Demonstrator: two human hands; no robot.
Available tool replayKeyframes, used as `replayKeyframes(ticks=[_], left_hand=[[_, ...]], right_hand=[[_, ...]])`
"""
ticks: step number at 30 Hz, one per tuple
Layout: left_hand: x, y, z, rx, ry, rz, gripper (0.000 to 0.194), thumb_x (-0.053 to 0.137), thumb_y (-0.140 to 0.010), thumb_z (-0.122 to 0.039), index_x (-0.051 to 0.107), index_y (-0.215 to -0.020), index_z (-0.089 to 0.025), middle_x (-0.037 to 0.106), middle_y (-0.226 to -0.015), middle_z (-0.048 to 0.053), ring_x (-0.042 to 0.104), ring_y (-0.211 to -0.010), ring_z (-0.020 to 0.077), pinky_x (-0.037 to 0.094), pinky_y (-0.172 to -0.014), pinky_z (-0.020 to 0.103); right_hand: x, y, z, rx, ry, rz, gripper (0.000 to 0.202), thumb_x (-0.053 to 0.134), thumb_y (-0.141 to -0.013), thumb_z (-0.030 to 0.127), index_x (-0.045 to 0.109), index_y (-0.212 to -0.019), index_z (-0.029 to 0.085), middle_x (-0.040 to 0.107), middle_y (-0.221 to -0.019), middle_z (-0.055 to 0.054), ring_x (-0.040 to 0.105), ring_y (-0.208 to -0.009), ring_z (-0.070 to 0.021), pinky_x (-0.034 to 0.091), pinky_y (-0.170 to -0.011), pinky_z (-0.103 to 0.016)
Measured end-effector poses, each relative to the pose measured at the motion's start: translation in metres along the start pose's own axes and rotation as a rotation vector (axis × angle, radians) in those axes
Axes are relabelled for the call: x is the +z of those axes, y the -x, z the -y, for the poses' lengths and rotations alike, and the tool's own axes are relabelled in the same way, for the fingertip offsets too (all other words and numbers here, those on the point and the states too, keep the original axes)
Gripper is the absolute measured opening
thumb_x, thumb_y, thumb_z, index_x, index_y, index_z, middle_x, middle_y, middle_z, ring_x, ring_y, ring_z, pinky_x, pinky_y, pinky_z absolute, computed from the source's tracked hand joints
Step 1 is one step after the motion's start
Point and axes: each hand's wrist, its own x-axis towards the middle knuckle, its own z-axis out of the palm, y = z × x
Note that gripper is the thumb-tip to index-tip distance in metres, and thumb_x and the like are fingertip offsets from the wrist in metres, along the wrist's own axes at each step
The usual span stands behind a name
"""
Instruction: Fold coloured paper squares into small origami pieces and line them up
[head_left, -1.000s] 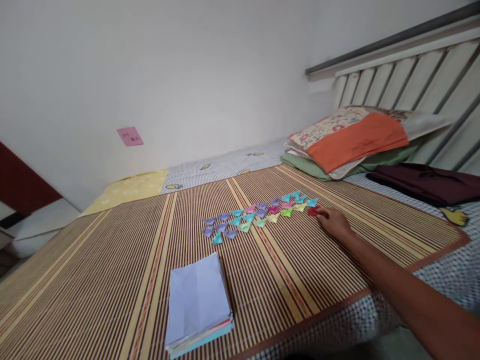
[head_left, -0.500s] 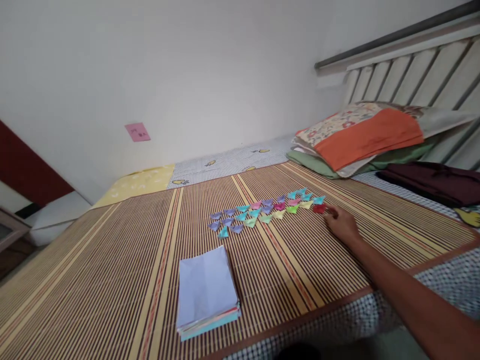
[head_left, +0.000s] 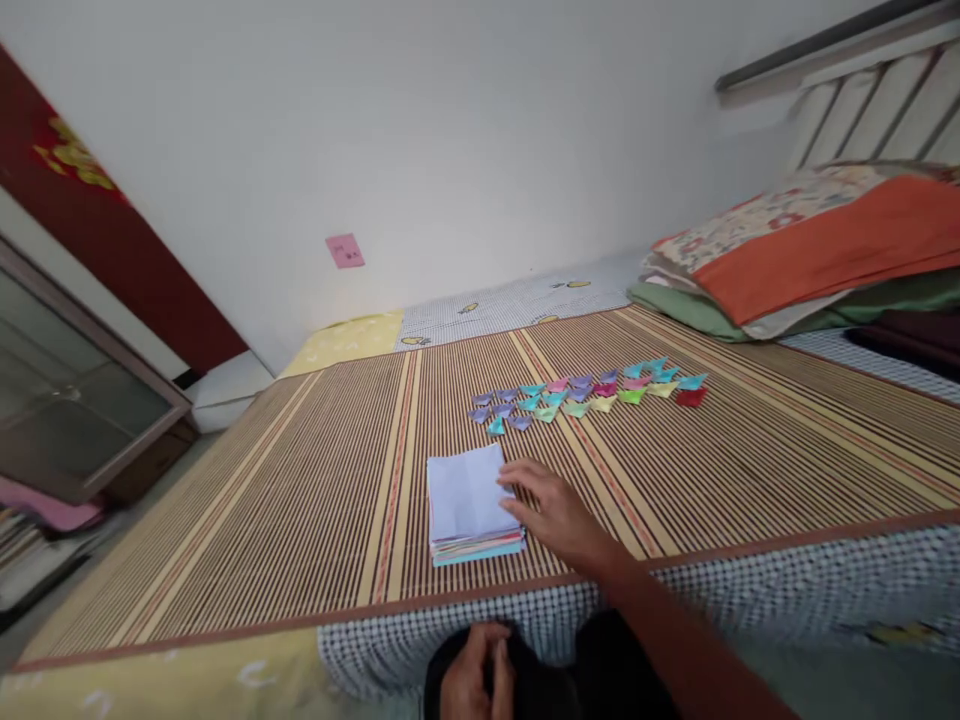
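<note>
A stack of square paper (head_left: 466, 495), pale lilac on top with coloured edges below, lies on the striped mat (head_left: 315, 510). At its right edge is my right hand (head_left: 551, 510), fingers apart, the fingertips at the top sheets, gripping nothing visible. My left hand (head_left: 478, 675) rests low over my dark-clothed lap, its fingers bent; whether it holds anything is hidden. Beyond the stack, several small folded paper pieces (head_left: 576, 402) in blue, purple, pink, green and yellow form slanting rows. A red folded piece (head_left: 691, 397) lies at their right end.
Folded bedding with an orange band (head_left: 832, 262) is piled at the back right, by a slatted headboard (head_left: 885, 105). A pink note (head_left: 345, 251) is on the wall. A glass-fronted cabinet (head_left: 71, 370) stands at the left.
My right hand has left the red folded piece and moved to the paper stack. My left hand has come into view at the bottom. The view has shifted left.
</note>
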Motion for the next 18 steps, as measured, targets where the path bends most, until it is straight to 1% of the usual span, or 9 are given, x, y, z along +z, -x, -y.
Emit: replayKeyframes(ticks=[1, 3, 5, 7, 10, 14, 18], left_hand=[[0.000, 0.000, 0.001, 0.005, 0.005, 0.013, 0.049, 0.040, -0.102, -0.059, 0.069, -0.084, -0.022, 0.064, -0.057, 0.001, 0.063, -0.051, 0.0174, 0.050, -0.055, 0.024], [-0.002, 0.001, 0.003, 0.016, 0.018, 0.029, 0.048, 0.038, -0.104, -0.056, 0.068, -0.087, -0.022, 0.063, -0.058, 0.001, 0.062, -0.052, 0.0171, 0.049, -0.055, 0.024], [-0.005, 0.001, 0.003, 0.024, 0.028, 0.033, 0.046, 0.038, -0.104, -0.054, 0.067, -0.089, -0.021, 0.064, -0.061, 0.002, 0.062, -0.054, 0.0172, 0.048, -0.057, 0.024], [-0.007, 0.002, 0.004, 0.021, 0.024, 0.026, 0.044, 0.038, -0.105, -0.051, 0.066, -0.089, -0.021, 0.064, -0.062, 0.002, 0.062, -0.055, 0.0172, 0.048, -0.058, 0.025], [-0.009, 0.003, 0.004, 0.022, 0.016, 0.019, 0.043, 0.038, -0.105, -0.049, 0.065, -0.087, -0.022, 0.062, -0.060, 0.001, 0.061, -0.054, 0.0170, 0.046, -0.056, 0.024], [-0.011, 0.002, 0.000, 0.028, 0.029, 0.011, 0.040, 0.041, -0.104, -0.048, 0.065, -0.087, -0.022, 0.062, -0.060, 0.000, 0.061, -0.054, 0.0169, 0.047, -0.057, 0.024], [-0.012, 0.000, -0.007, 0.025, 0.036, 0.022, 0.040, 0.040, -0.105, -0.047, 0.066, -0.087, -0.021, 0.062, -0.062, 0.001, 0.061, -0.055, 0.0172, 0.047, -0.058, 0.025]], right_hand=[[0.013, -0.006, 0.008, -0.022, 0.000, 0.050, 0.023, 0.073, -0.087, 0.021, 0.073, -0.110, 0.025, 0.071, -0.123, -0.007, 0.066, -0.117, -0.0253, 0.051, -0.103, -0.039], [0.034, -0.018, 0.018, -0.048, 0.016, 0.134, 0.033, 0.083, -0.079, 0.022, 0.073, -0.110, 0.023, 0.072, -0.118, -0.008, 0.065, -0.115, -0.0274, 0.050, -0.103, -0.040], [0.049, -0.025, 0.020, -0.039, 0.045, 0.178, 0.039, 0.087, -0.075, 0.019, 0.072, -0.111, 0.020, 0.071, -0.115, -0.010, 0.064, -0.113, -0.0302, 0.050, -0.099, -0.043], [0.058, -0.027, 0.017, -0.020, 0.074, 0.207, 0.040, 0.088, -0.073, 0.018, 0.072, -0.109, 0.018, 0.071, -0.113, -0.011, 0.064, -0.110, -0.0322, 0.049, -0.097, -0.045], [0.063, -0.025, 0.010, -0.008, 0.089, 0.233, 0.035, 0.087, -0.074, 0.017, 0.073, -0.106, 0.018, 0.072, -0.109, -0.010, 0.064, -0.107, -0.0313, 0.049, -0.095, -0.044], [0.064, -0.020, 0.005, -0.013, 0.081, 0.243, 0.040, 0.088, -0.071, 0.015, 0.072, -0.107, 0.019, 0.071, -0.113, -0.009, 0.063, -0.109, -0.0303, 0.048, -0.096, -0.042], [0.065, -0.018, 0.002, -0.017, 0.037, 0.246, 0.032, 0.084, -0.074, 0.011, 0.073, -0.103, 0.019, 0.072, -0.107, -0.007, 0.066, -0.106, -0.0265, 0.050, -0.093, -0.037]])
